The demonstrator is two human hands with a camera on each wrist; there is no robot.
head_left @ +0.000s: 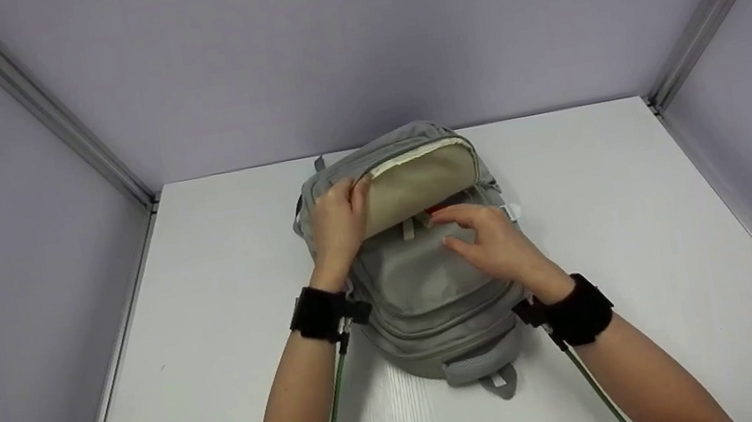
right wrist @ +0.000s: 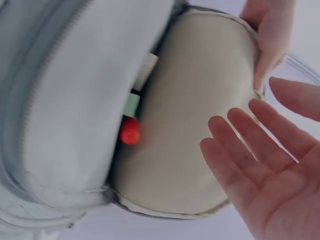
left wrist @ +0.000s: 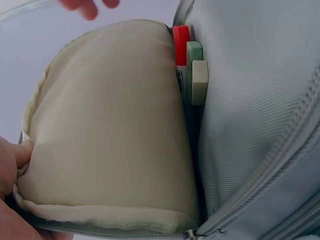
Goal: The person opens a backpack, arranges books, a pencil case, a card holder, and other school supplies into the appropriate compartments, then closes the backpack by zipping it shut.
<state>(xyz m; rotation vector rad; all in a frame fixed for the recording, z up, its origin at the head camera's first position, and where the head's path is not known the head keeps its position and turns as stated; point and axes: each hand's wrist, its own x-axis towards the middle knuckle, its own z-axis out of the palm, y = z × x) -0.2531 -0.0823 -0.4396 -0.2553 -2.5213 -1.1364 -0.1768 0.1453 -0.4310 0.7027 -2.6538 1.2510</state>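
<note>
A grey backpack (head_left: pixel 424 275) lies on the white table, its front pocket unzipped. My left hand (head_left: pixel 338 221) pinches the edge of the pocket's flap (head_left: pixel 425 177), thumb on the beige lining, and holds it folded back. Tucked in the pocket opening are a red-capped marker (left wrist: pixel 181 45), a light green flat-sided stick (left wrist: pixel 195 51) and a cream one (left wrist: pixel 200 82). Their lower parts are hidden inside. My right hand (head_left: pixel 490 242) hovers over the opening, by the red cap, fingers extended and thumb apart. In the right wrist view its palm shows with nothing in it.
The white table (head_left: pixel 216 342) surrounds the backpack, with pale panels (head_left: pixel 349 41) at the back and both sides. Black wrist bands (head_left: pixel 321 314) with green cables (head_left: pixel 333 414) trail toward the front. A strap end (head_left: pixel 501 381) sticks out at the backpack's near side.
</note>
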